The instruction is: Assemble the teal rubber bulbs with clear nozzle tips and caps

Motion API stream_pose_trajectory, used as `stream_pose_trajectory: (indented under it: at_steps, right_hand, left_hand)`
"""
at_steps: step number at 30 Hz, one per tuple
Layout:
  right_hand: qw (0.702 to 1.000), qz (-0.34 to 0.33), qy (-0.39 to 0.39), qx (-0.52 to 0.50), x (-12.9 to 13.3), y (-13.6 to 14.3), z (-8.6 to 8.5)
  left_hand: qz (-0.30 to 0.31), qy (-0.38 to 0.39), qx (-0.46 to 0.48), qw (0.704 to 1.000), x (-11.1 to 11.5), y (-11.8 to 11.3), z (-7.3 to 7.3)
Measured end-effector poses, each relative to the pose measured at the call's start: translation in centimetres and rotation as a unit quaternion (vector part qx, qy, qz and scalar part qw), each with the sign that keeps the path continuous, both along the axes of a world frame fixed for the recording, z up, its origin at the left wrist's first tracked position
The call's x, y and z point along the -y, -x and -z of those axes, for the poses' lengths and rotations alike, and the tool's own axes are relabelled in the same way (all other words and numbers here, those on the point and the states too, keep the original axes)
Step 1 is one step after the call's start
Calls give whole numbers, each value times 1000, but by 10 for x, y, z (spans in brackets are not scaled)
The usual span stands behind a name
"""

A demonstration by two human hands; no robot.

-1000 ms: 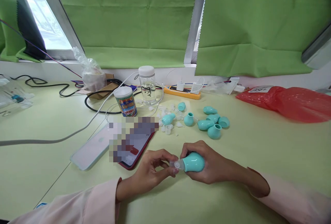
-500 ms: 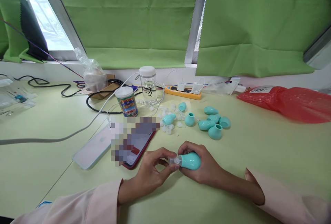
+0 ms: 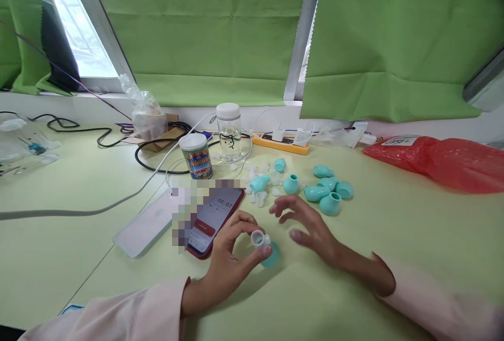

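Near the front of the table, my left hand (image 3: 236,252) pinches a clear plastic fitting (image 3: 258,238) between thumb and fingers. Below that fitting is a teal squeeze bulb (image 3: 271,256), now held upright and partly hidden by my thumb. My right hand (image 3: 311,228) holds nothing; its fingers are apart, in the air just short of the loose parts. Beyond it lie several teal bulbs (image 3: 316,193), some on their sides, and an upright teal bulb piece (image 3: 291,184). Small clear plastic parts (image 3: 260,199) are scattered around another teal bulb (image 3: 260,183).
A phone (image 3: 214,220) with a running timer and a second, pale-cased phone (image 3: 147,225) lie left of my hands. Behind them stand a printed can (image 3: 199,160) and a clear jar (image 3: 229,139). A yellow power strip (image 3: 281,144) and a red plastic bag (image 3: 437,160) lie along the back.
My right hand has let go of the teal squeeze bulb and moved forward, its fingers spreading. In my left hand, the bulb has turned from lying sideways to upright with the clear fitting on top.
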State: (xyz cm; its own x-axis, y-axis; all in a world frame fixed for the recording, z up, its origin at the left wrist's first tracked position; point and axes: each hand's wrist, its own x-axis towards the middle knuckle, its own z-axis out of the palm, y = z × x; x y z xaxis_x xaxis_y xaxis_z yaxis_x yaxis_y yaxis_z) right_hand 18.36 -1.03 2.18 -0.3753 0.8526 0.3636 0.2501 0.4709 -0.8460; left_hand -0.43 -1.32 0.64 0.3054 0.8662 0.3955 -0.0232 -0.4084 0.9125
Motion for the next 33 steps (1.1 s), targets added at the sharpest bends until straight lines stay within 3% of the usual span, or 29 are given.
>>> stream_pose_trajectory:
  at_steps: [3, 7, 9, 11, 15, 20, 21, 23, 25, 26, 29, 33]
  right_hand:
    - [973, 119, -86, 176, -28, 0, 3]
    - [845, 177, -128, 488, -50, 4, 8]
    - [814, 182, -118, 539, -54, 5, 9]
    - [807, 190, -117, 547, -57, 4, 11]
    - [794, 207, -119, 560, -58, 4, 17]
    - [803, 198, -141, 545, -52, 5, 14]
    - [820, 183, -150, 521, -49, 3, 10]
    - [890, 124, -148, 413, -40, -2, -3]
    - [961, 36, -87, 261, -30, -6, -16]
    - [979, -8, -37, 202, -26, -8, -22]
    - [982, -99, 101, 124, -17, -11, -32]
    - [974, -106, 170, 104, -19, -12, -32]
  left_hand:
    - [2, 22, -29, 999, 1, 0, 2]
    - [55, 118, -69, 989, 5, -1, -2]
    - [90, 167, -59, 980, 6, 0, -5]
    - [118, 216, -36, 969, 7, 0, -7]
    - [92, 223, -26, 970, 6, 0, -2]
    - [48, 140, -82, 986, 2, -2, 1]
    - [50, 132, -97, 985, 1, -2, 0]
    - [59, 123, -125, 983, 0, -2, -1]
    - [54, 110, -151, 981, -1, -1, -2]
    - [49, 103, -160, 981, -1, -1, -2]
    - [38, 93, -171, 980, -1, -1, 0]
    - [17, 76, -180, 981, -1, -1, 2]
